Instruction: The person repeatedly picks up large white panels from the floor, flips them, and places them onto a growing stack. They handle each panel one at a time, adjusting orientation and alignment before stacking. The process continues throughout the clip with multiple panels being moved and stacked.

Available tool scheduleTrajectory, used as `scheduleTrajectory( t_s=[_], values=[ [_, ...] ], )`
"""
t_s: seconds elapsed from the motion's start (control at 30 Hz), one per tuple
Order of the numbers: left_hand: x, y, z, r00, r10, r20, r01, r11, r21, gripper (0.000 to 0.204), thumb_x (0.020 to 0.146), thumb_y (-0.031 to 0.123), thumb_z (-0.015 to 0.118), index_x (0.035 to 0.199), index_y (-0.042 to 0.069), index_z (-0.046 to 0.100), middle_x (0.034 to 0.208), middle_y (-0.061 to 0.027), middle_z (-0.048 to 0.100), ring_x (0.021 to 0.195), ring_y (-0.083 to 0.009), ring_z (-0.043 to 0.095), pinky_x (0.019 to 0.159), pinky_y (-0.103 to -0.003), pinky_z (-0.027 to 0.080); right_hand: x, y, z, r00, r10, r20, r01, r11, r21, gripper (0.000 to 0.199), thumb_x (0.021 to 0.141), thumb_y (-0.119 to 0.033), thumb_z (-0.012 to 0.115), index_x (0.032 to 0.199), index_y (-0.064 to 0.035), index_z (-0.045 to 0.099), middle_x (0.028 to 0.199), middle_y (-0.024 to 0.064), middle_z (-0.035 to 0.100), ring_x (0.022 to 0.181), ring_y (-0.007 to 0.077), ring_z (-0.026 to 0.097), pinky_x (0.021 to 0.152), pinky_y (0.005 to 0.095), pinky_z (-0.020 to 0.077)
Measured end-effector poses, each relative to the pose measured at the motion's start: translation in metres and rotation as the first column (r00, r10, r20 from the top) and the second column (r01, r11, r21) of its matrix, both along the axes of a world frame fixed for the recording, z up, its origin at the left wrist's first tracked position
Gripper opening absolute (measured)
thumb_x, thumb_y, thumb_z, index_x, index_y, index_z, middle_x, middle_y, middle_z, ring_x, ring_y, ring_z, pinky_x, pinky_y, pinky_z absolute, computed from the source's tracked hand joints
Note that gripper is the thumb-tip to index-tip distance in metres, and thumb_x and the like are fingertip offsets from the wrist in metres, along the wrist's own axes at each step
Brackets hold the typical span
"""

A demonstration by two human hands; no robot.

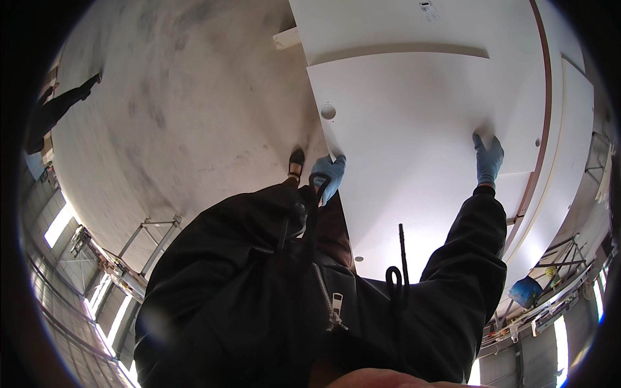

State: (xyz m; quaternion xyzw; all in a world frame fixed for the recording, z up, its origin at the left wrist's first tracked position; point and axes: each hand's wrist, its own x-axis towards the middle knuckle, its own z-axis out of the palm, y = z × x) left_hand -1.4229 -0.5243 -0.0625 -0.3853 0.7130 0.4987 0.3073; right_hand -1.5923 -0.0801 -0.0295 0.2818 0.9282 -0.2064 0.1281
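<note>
A large white panel lies in front of me over another white board, with a dark shadow along its far edge. It has a round hole near its left edge. My left hand, in a blue glove, is closed on that left edge, just below the hole. My right hand, also in a blue glove, is closed at the panel's right side with the thumb over the top face. Blurring and shadow obscure its fingertips, and the panel's right edge is faint there.
Grey, smudged concrete floor stretches out to the left, where a person in dark clothes shows at the rim. A small white strip pokes out beside the boards. More white boards lie to the right. Metal frames stand at lower left.
</note>
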Motion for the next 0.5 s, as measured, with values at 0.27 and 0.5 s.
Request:
scheduleTrajectory(
  t_s=[0.27, 0.5],
  values=[
    [-0.099, -0.02, 0.042, 0.936, 0.325, -0.138, -0.309, 0.943, 0.125, 0.035, 0.098, 0.026, 0.067, 0.069, 0.01, 0.058, 0.065, 0.0092, 0.043, 0.059, -0.0047, 0.035, 0.053, -0.028, 0.028, -0.005, 0.008, -0.004, 1.0, 0.02, -0.01, -0.021, 0.999, -0.038, 0.085, 0.076, -0.051, 0.084, 0.134, 0.005, 0.059, 0.136, 0.0235, 0.058, 0.127, 0.0378, 0.056, 0.107, 0.044, 0.0454],
    [-0.117, -0.037, 0.028, 0.977, 0.211, -0.045, -0.203, 0.97, 0.136, 0.041, 0.097, 0.028, 0.066, 0.068, 0.0, 0.061, 0.057, 0.0, 0.049, 0.057, -0.0099, 0.044, 0.052, -0.036, 0.038, -0.015, 0.009, 0.004, 0.995, 0.078, 0.063, -0.077, 0.997, -0.03, 0.085, 0.076, -0.05, 0.084, 0.132, 0.0086, 0.058, 0.134, 0.0242, 0.061, 0.125, 0.0373, 0.057, 0.108, 0.0433, 0.0442]
  ],
)
